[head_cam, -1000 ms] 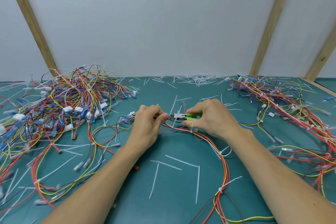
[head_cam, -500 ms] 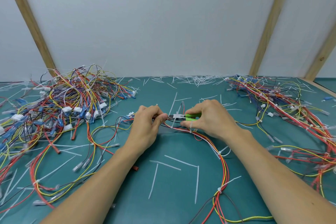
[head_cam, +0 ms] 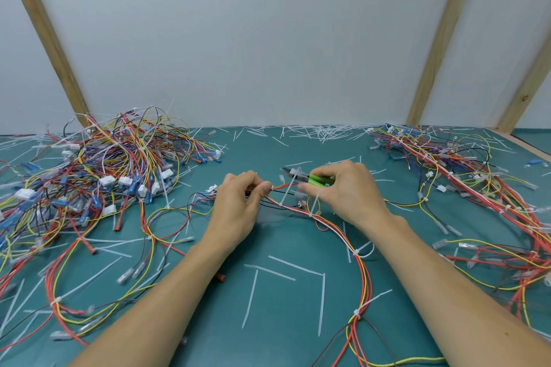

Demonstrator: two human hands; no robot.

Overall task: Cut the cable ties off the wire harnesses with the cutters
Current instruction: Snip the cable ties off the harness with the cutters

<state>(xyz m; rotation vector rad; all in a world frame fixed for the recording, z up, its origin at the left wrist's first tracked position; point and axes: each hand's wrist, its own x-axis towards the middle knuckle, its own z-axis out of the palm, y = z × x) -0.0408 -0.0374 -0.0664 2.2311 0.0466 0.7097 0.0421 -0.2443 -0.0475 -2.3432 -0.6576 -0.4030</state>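
left hand [head_cam: 238, 205]: fingers curled, thumb and fingertips pinching the red, yellow, black and white wire harness [head_cam: 362, 271] at its upper end, just above the teal work mat [head_cam: 286, 301].
right hand [head_cam: 346, 191]: fingers wrapped round the green-handled metal cutters [head_cam: 307, 177], held just right of the left hand; the two hands are near each other but apart.
cutters: grey nose points left, beyond the fingertips; whether the blades are parted cannot be told.
cable tie at the nose: a white plastic cable tie [head_cam: 290, 188] sits with its head at the cutter nose, its tail slanting down and left to the harness.
harness run: from the pinch it passes under the right hand, then curves down the mat toward the lower edge, with more white ties along it.
left pile: a tangled heap of multicoloured wires with white and blue connectors [head_cam: 98, 176], well left of the hands.
right pile: a long bundle of mostly red and yellow harnesses [head_cam: 477, 182], well right of the hands.
mat litter: loose white tie strips [head_cam: 281, 272] lie between the forearms and along the far edge.
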